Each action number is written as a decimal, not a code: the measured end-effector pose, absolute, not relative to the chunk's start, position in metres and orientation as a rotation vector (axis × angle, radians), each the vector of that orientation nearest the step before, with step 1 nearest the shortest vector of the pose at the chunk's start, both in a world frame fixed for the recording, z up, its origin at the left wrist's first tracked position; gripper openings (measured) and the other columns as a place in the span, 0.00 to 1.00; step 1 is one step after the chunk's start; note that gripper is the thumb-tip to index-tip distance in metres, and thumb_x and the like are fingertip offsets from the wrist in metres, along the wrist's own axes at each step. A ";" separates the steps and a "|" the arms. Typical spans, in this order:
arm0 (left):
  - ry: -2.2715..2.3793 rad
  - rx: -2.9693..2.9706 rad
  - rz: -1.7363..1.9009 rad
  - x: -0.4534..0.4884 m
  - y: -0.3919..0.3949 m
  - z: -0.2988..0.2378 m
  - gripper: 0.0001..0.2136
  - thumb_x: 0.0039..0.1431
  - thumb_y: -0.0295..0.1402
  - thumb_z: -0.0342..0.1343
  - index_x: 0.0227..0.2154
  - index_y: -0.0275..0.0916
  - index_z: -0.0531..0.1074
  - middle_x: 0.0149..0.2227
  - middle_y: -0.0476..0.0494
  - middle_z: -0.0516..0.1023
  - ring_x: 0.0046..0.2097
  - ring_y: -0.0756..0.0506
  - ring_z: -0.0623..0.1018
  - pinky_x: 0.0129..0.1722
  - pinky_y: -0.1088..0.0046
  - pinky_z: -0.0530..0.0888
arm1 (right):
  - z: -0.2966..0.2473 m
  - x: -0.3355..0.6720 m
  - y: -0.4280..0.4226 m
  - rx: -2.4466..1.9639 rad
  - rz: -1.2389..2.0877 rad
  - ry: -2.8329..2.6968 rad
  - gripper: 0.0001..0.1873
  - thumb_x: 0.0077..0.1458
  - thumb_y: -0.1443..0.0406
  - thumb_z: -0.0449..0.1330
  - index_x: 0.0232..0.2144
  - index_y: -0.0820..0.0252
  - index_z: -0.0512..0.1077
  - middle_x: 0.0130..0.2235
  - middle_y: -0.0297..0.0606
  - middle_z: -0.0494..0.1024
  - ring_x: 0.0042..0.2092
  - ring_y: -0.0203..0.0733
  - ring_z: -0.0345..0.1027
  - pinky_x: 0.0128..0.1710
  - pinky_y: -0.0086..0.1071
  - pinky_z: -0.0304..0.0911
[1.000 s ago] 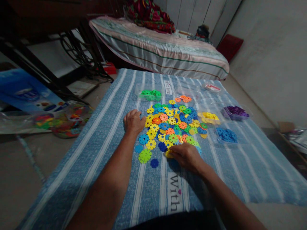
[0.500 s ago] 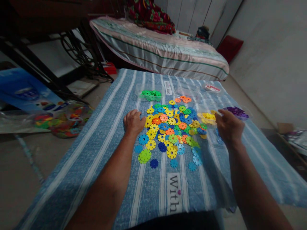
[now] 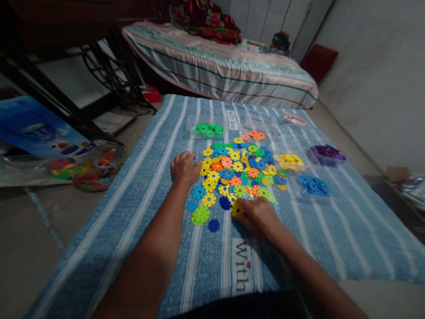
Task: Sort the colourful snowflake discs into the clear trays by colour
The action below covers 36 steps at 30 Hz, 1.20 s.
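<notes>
My right hand [image 3: 260, 215] is at the near edge of a loose spread of notched plastic discs, its thumb and fingers pinched on a yellow flower-shaped disc [image 3: 236, 208]. My left hand [image 3: 186, 167] rests on the cloth at the left side of the spread, thumb apart from the fingers, holding nothing. Nearest to it lie several yellow discs [image 3: 206, 167]. A light green disc [image 3: 200, 215] and a dark blue disc [image 3: 214, 225] lie at the near side. Some discs under my right hand are hidden.
Clear plastic boxes hold sorted discs: green [image 3: 208, 130], orange [image 3: 255, 135], yellow [image 3: 291, 161], purple [image 3: 328, 153] and blue [image 3: 314, 185]. A striped blue cloth [image 3: 133, 208] covers the table. Beyond stands a bed [image 3: 226, 71]; bags of colourful pieces [image 3: 96, 170] lie at left.
My right hand has moved left and nearer, from beside the yellow box to the yellow disc at the spread's near edge. My left hand has stayed in place.
</notes>
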<state>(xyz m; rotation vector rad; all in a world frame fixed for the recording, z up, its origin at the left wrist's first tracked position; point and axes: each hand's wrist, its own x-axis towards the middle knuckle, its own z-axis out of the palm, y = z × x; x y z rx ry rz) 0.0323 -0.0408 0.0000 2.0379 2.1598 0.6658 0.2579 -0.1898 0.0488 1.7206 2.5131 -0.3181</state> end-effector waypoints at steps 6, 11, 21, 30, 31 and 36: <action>2.168 2.028 0.654 0.033 -0.041 0.000 0.17 0.58 0.37 0.53 0.49 0.40 0.75 0.60 0.38 0.70 0.62 0.37 0.67 0.63 0.56 0.62 | 0.048 0.255 -0.191 1.780 -0.318 2.475 0.11 0.60 0.60 0.60 0.41 0.59 0.75 0.34 0.41 0.83 0.36 0.46 0.75 0.38 0.33 0.58; 2.159 2.041 0.651 0.032 -0.041 0.000 0.17 0.58 0.37 0.53 0.48 0.39 0.75 0.60 0.37 0.70 0.62 0.36 0.67 0.62 0.57 0.62 | 0.038 0.267 -0.197 1.878 -0.444 2.574 0.08 0.61 0.62 0.57 0.36 0.58 0.76 0.30 0.38 0.80 0.33 0.42 0.72 0.33 0.30 0.56; 2.163 2.054 0.659 0.030 -0.040 -0.003 0.17 0.58 0.38 0.53 0.48 0.40 0.75 0.60 0.38 0.71 0.61 0.37 0.68 0.62 0.57 0.62 | 0.056 0.334 -0.164 2.365 -0.354 2.754 0.15 0.59 0.56 0.54 0.29 0.58 0.76 0.22 0.36 0.74 0.23 0.38 0.66 0.26 0.28 0.54; 2.172 2.071 0.656 0.032 -0.041 -0.001 0.16 0.58 0.37 0.53 0.47 0.41 0.75 0.59 0.38 0.71 0.61 0.37 0.69 0.61 0.56 0.64 | 0.068 0.364 -0.143 2.657 0.274 2.638 0.16 0.58 0.57 0.54 0.37 0.59 0.78 0.26 0.40 0.77 0.24 0.40 0.67 0.27 0.30 0.56; 2.173 2.066 0.655 0.032 -0.041 -0.001 0.16 0.58 0.37 0.53 0.47 0.41 0.75 0.59 0.38 0.71 0.61 0.37 0.68 0.61 0.56 0.63 | 0.061 0.351 -0.151 2.478 0.075 2.741 0.15 0.59 0.58 0.53 0.35 0.58 0.77 0.25 0.39 0.77 0.24 0.40 0.68 0.27 0.29 0.56; 2.171 2.059 0.646 0.031 -0.040 -0.001 0.16 0.58 0.38 0.53 0.48 0.41 0.75 0.60 0.38 0.71 0.61 0.37 0.68 0.62 0.57 0.63 | 0.038 0.293 -0.182 1.829 -0.222 2.730 0.10 0.61 0.61 0.55 0.32 0.55 0.75 0.25 0.37 0.77 0.26 0.41 0.69 0.27 0.31 0.52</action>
